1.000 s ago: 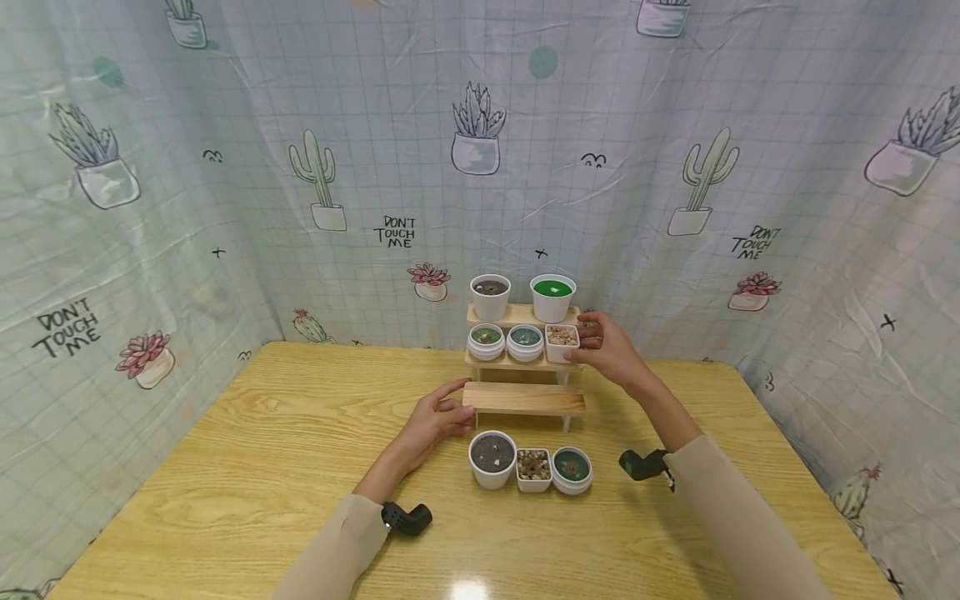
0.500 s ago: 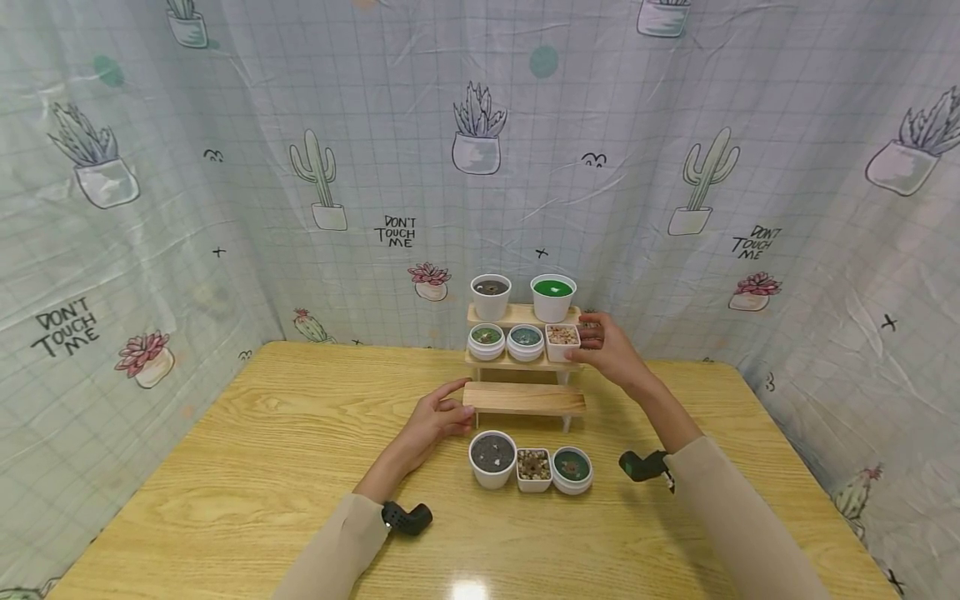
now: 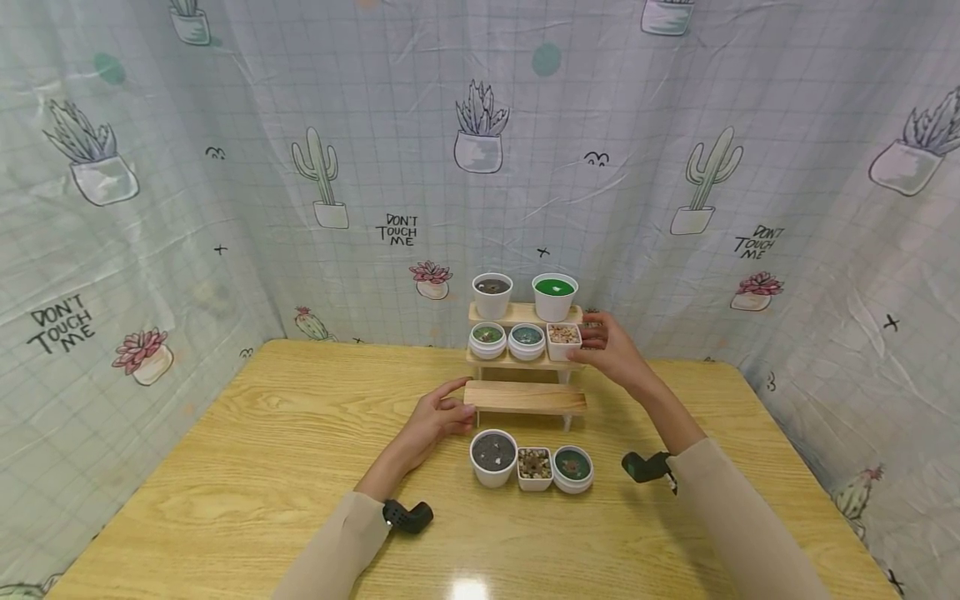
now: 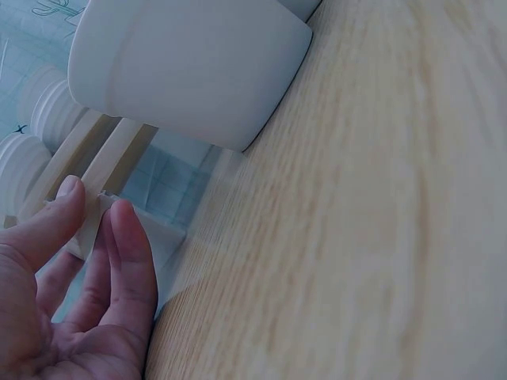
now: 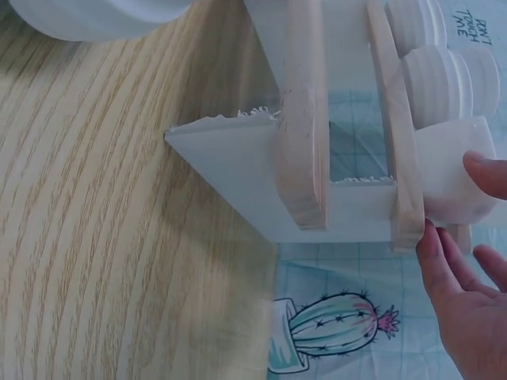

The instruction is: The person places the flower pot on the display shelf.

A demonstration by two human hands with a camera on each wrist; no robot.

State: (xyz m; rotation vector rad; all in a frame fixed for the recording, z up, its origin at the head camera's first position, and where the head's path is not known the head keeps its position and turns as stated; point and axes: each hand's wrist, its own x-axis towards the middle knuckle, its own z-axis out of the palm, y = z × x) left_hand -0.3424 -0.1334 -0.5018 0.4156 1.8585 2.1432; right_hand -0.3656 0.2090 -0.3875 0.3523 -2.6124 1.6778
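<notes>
A three-tier wooden stand (image 3: 525,398) with white legs rises in the middle of the table. My left hand (image 3: 435,421) grips the left end of its lowest plank; in the left wrist view the thumb presses the plank (image 4: 105,170) and the fingers bend against the white leg. At the right end of the middle tier, my right hand (image 3: 618,358) holds a square white pot (image 3: 561,350) topped with pale gravel. In the right wrist view its thumb lies on the pot's wall (image 5: 451,170), while one fingertip meets the plank's end.
Beside the square pot stand two round white pots (image 3: 527,351). The top tier carries a grey-filled pot (image 3: 492,308) and a green-filled one (image 3: 554,310). On the table (image 3: 300,467) in front sit a larger round pot (image 3: 492,478), a square gravel pot (image 3: 535,483) and a green-filled pot (image 3: 572,483).
</notes>
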